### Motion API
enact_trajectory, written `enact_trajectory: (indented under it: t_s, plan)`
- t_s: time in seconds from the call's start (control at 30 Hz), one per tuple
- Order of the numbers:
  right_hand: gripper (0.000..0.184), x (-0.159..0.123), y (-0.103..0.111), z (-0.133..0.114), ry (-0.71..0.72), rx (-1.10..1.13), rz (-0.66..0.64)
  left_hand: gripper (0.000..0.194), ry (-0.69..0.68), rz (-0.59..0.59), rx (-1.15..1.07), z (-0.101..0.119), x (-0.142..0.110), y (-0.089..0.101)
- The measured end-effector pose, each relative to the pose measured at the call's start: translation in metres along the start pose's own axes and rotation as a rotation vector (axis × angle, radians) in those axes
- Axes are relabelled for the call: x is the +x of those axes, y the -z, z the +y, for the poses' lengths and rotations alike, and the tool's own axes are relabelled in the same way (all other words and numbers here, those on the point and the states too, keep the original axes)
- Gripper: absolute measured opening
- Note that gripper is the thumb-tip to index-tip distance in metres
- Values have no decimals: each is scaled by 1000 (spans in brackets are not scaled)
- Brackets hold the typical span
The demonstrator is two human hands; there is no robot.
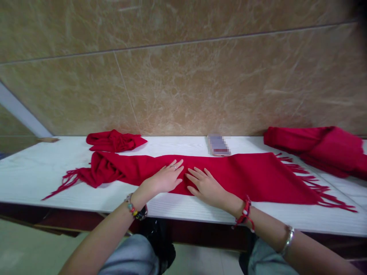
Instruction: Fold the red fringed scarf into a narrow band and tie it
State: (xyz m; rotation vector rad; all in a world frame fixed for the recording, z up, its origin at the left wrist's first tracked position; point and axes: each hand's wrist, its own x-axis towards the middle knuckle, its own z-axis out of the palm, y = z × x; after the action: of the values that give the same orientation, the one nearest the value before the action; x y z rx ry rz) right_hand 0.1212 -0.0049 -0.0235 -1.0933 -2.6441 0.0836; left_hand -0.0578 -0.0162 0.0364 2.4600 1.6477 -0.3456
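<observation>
While both hands lie palm down on it, one red scarf (249, 177) stretches lengthwise across the middle of a white table (28, 172): right part laid flat, left part bunched into loose folds. Right fringe (315, 187): strands fanned out over the tabletop. Left fringe (70, 178): strands drawn together, trailing toward the near left. Left hand (168, 178): on the middle of the scarf, fingers extended and slightly apart, laid flat rather than closed around the cloth; ring (173, 167) on one finger, beaded bracelet (132, 208) at the wrist. Right hand (208, 187): just to the right, likewise flat with fingers spread, gripping nothing; red cord bracelet (245, 213) at the wrist, silver bangle (287, 240) higher on the forearm. Far side of the table, left: one smaller red cloth (114, 140), crumpled, near the bunched end of the scarf. Far side, right of centre: one phone (218, 145), lying flat, screen pixelated, just beside the far edge of the scarf. Far right: one larger red cloth bundle (315, 149), thickly folded, running out of view. Beneath the tabletop: one dark red shelf space (65, 217), in shadow, contents too dark to tell. Behind: brown marbled wall tiles (200, 88).
</observation>
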Motion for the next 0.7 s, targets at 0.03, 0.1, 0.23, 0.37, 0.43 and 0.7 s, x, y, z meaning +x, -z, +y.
enact_trajectory:
  t_s: [0.03, 0.1, 0.23, 0.37, 0.43, 0.7]
  plan:
    - [49, -1, 2, 1, -13, 2, -6, 57, -18, -41, -11, 3, 3, 0]
    - [58, -5, 8, 5, -53, -17, 10, 64, -14, -137, -35, 6, 5, 3]
    - [71, -16, 14, 24, -159, -121, 27, 80, 41, -229, -45, 6, 3, 14]
    - [67, -24, 16, 37, -180, -118, -59, 79, 115, -255, -14, 13, 4, 23]
    - [66, -25, 20, 38, -182, -116, -49, 65, 120, -216, 5, 21, 10, 23]
    - [63, -20, 20, 42, -166, -119, -39, 65, 9, -107, -135, 36, 41, 5]
